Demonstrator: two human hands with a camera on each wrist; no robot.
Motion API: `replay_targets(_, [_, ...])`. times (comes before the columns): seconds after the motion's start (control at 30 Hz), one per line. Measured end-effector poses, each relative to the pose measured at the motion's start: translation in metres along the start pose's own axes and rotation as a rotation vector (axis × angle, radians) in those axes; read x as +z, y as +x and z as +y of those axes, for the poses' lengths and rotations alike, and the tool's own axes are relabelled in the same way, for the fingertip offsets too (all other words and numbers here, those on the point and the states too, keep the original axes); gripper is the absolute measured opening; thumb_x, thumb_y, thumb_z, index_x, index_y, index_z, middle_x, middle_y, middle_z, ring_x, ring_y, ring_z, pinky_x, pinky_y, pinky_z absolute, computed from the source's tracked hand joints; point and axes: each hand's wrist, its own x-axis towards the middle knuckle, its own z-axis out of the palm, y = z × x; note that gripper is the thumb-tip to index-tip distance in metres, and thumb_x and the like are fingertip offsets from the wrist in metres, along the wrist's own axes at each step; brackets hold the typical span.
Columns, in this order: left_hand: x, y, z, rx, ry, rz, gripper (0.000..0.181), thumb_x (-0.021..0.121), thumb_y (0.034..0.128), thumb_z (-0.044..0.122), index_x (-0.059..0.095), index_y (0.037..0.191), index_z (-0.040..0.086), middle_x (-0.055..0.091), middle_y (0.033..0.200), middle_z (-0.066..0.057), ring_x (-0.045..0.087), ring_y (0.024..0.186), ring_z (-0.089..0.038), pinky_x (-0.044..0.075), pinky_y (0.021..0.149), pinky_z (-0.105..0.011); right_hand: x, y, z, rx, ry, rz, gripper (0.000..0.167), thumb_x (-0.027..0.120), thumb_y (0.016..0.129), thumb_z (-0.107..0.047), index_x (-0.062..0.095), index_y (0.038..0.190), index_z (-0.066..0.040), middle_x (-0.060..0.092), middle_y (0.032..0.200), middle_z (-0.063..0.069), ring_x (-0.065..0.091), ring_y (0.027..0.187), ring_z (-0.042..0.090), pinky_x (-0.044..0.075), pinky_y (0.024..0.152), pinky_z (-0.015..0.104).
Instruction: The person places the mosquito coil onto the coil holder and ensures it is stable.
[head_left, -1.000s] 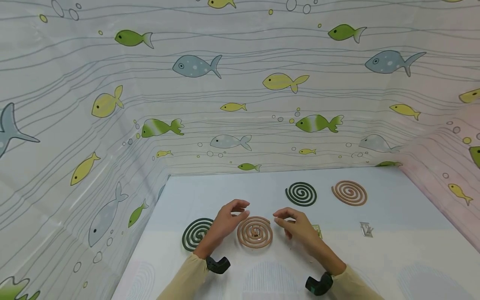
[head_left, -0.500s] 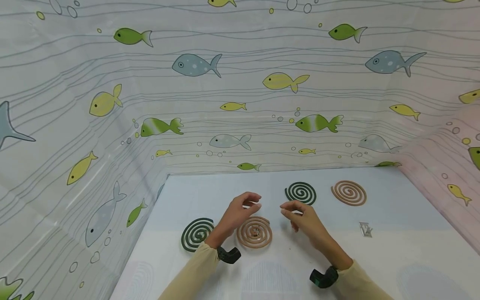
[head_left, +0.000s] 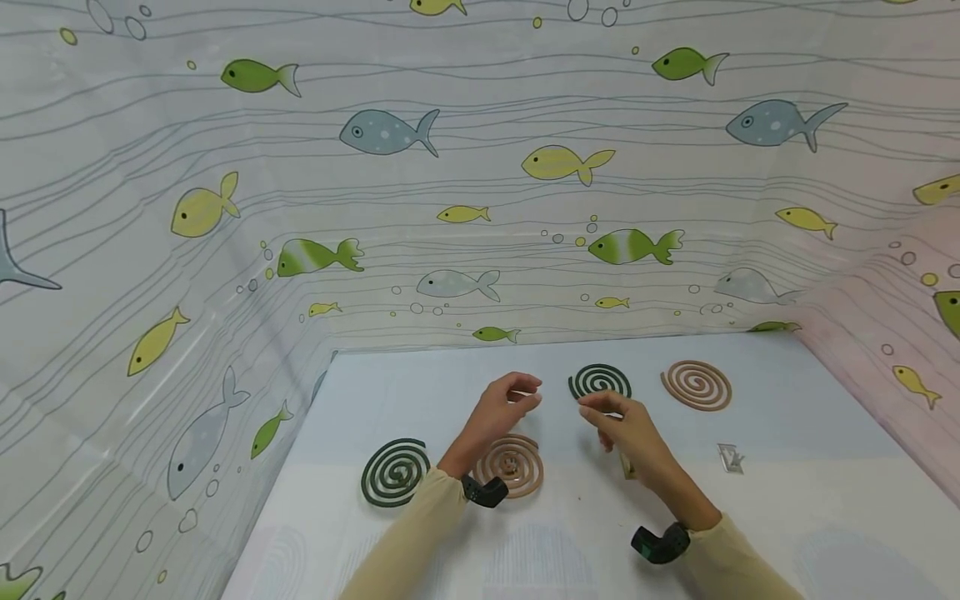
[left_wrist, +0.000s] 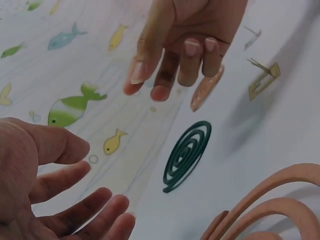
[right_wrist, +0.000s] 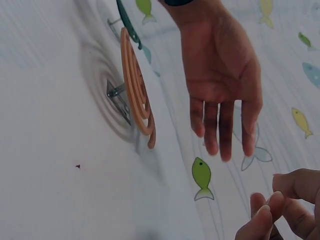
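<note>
Both hands hover above the white table and hold nothing. My left hand [head_left: 501, 408], fingers loosely bent, is over the far side of a brown mosquito coil [head_left: 542, 475], which its wrist partly covers. That coil [right_wrist: 131, 82] sits raised on a small metal stand [right_wrist: 116, 92] in the right wrist view. Left of it lies a green mosquito coil [head_left: 375, 475], also raised on a stand. My right hand [head_left: 630, 429] has its thumb close to its fingers, in front of a second green coil [head_left: 592, 379]. Beneath that hand, a gold-coloured stand [head_left: 627, 468] is partly hidden.
A second brown coil [head_left: 696, 385] lies flat at the back right of the table [head_left: 787, 500]. Closer in is a silver metal stand [head_left: 730, 458]. A tiny dark crumb [right_wrist: 77, 166] lies near the front brown coil. A fish-patterned sheet [head_left: 480, 192] encloses the back and sides.
Both hands have risen and drifted right, away from the front brown coil. The right hand now overlaps the back green coil in the head view. The coils have stayed put.
</note>
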Motion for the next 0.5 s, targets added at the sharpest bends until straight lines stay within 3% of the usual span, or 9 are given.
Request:
replay_targets(0.23, [0.011,0.013,0.003,-0.02,-0.054,-0.057,0.033,0.067,0.1021,0.029,0.065,0.131,0.014,0.064,0.131,-0.012,0.064,0.104,-0.016,0.055,0.092,-0.051,-0.013,0.009,0.004,-0.021,-0.023,0.014,0.035,0.072,0.099,-0.032,0.067,0.124,-0.008,0.061,0.11,0.015,0.052,0.067,0.018,0.05,0.057,0.029])
replay_targets(0.5, [0.025,0.023,0.007,-0.048,-0.113,-0.089,0.029,0.068,0.1013,0.026,0.066,0.127,0.013,0.064,0.121,-0.003,0.063,0.107,-0.017,0.055,0.092,-0.049,-0.03,0.018,0.013,-0.024,-0.023,0.036,0.041,0.07,0.1,-0.03,0.064,0.129,-0.002,0.059,0.109,0.015,0.052,0.066,0.017,0.049,0.058,0.03])
